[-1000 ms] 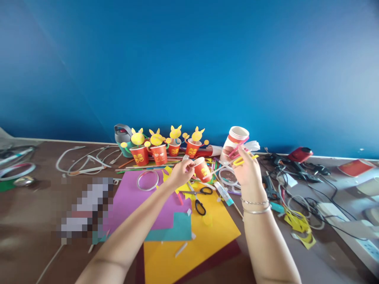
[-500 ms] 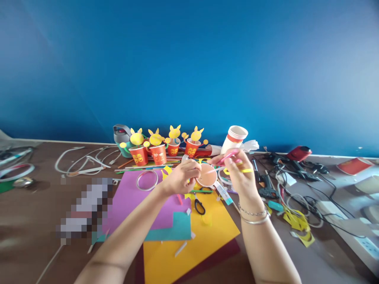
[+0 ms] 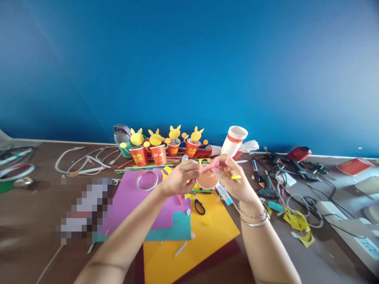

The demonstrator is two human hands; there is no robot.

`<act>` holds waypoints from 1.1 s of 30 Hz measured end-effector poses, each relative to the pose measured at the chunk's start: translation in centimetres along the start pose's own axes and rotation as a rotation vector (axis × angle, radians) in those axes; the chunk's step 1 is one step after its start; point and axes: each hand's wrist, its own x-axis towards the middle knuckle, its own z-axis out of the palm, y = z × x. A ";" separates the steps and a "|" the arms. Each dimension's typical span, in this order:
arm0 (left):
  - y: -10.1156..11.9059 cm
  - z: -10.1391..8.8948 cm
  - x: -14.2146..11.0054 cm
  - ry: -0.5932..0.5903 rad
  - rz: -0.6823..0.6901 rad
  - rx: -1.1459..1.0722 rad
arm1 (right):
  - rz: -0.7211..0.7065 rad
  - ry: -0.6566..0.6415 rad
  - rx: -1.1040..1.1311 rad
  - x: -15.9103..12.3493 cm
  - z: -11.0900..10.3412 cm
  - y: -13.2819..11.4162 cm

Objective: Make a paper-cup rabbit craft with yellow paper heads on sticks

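Observation:
My left hand [image 3: 183, 175] is closed in a pinch above the middle of the papers; what its fingertips hold is too small to make out. Just right of it, my right hand [image 3: 233, 175] is closed on a slim pink thing [image 3: 215, 165], whose kind I cannot tell. A short yellow piece [image 3: 236, 177] shows at the same hand. The fingertips of both hands nearly meet. Below them sits a round peach-coloured disc with a pale rim [image 3: 207, 182], partly covered by the hands. Black-handled scissors [image 3: 199, 206] lie on the yellow paper [image 3: 207, 232].
Behind stand several red paper cups [image 3: 139, 156] topped by yellow rabbit-eared paper figures. A stack of paper cups [image 3: 233, 140] leans to their right. Purple paper [image 3: 133, 201] and a tape roll [image 3: 147, 180] lie left. Tangled cables, a glue gun [image 3: 267, 187] and a power strip [image 3: 358, 240] are right.
My right hand has moved left and slightly down, bringing the pink thing close to the left fingertips. The left hand stays almost where it was.

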 end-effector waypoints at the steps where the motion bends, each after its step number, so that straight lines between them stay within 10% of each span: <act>1: 0.0 0.0 0.0 0.000 0.002 0.006 | 0.001 -0.001 -0.008 0.0 -0.1 0.0; 33: 0.0 0.1 -0.1 -0.001 0.003 -0.006 | -0.004 -0.019 0.049 0.0 0.0 -0.3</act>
